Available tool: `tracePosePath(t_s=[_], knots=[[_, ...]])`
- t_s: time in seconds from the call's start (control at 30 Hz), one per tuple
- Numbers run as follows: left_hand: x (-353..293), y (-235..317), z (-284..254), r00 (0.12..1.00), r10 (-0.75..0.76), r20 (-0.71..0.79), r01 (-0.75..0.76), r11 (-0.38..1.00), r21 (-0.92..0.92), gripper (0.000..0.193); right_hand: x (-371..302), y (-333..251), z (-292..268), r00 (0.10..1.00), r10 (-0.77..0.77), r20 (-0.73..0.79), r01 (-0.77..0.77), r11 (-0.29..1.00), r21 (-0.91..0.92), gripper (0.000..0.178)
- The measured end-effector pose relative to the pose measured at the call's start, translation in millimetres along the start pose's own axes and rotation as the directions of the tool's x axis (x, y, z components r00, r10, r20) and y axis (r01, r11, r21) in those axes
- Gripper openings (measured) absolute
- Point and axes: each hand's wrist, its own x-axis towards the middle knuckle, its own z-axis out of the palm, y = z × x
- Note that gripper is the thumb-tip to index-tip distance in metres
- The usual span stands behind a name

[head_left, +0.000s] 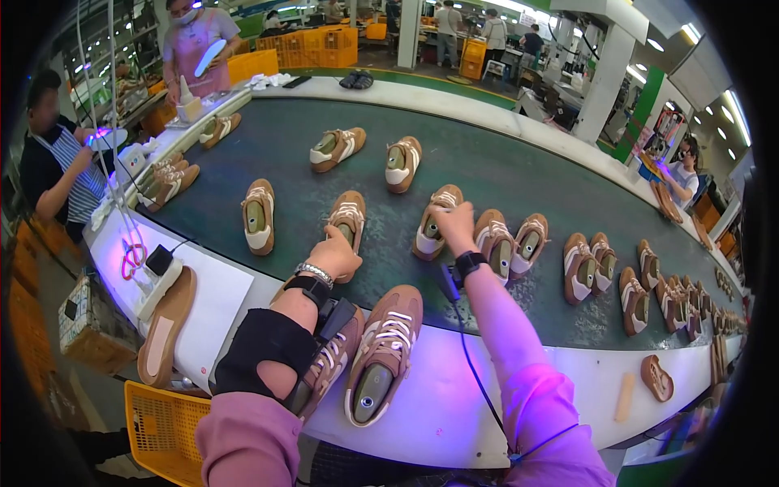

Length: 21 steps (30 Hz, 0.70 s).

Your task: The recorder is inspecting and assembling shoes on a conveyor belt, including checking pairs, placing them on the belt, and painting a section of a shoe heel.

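Note:
My left hand (334,258) is closed on a brown sneaker (349,209) with white laces on the dark green belt. Its fingers are at the shoe's opening, around the green last inside. To the right, my right hand (454,226) grips another brown sneaker (445,197) at its opening, its fingertips partly hidden. Two larger brown sneakers with lasts stand on the white ledge nearest me: one sneaker (388,345) shows fully, while the other sneaker (339,357) lies partly under my left forearm. Just right of my right hand is a pair of sneakers (497,235) on the belt.
More sneakers (580,268) stand along the belt (487,162). A brown sole (166,329), red-handled scissors (133,258) and a white sheet lie on the left ledge. A yellow crate (162,422) is below. Cables hang from both wrists. Co-workers (61,162) work at the belt's edges.

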Motion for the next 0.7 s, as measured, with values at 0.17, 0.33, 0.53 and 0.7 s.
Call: tracePosePath(t_s=[0.17, 0.33, 0.53, 0.7], knots=[[-13, -17, -9, 0.999, -0.017, -0.042, 0.018, 1.000, 0.026, 0.087, -25, -10, 33, 0.970, 0.235, 0.061, -0.240, 0.967, 0.084, 0.079], [-61, 31, -34, 0.990, 0.136, -0.026, -0.134, 0.988, 0.075, 0.062, 8, 51, -15, 0.882, 0.110, 0.458, -0.439, 0.545, 0.714, 0.037], [-95, 63, -19, 0.844, 0.524, 0.118, -0.526, 0.850, -0.016, 0.073, -66, 76, -148, 0.863, -0.209, 0.460, -0.453, 0.084, 0.888, 0.041], [-90, 66, 2, 0.832, 0.387, 0.397, -0.403, 0.914, -0.045, 0.069, -169, 44, -248, 0.772, -0.417, 0.480, -0.547, -0.050, 0.836, 0.076]])
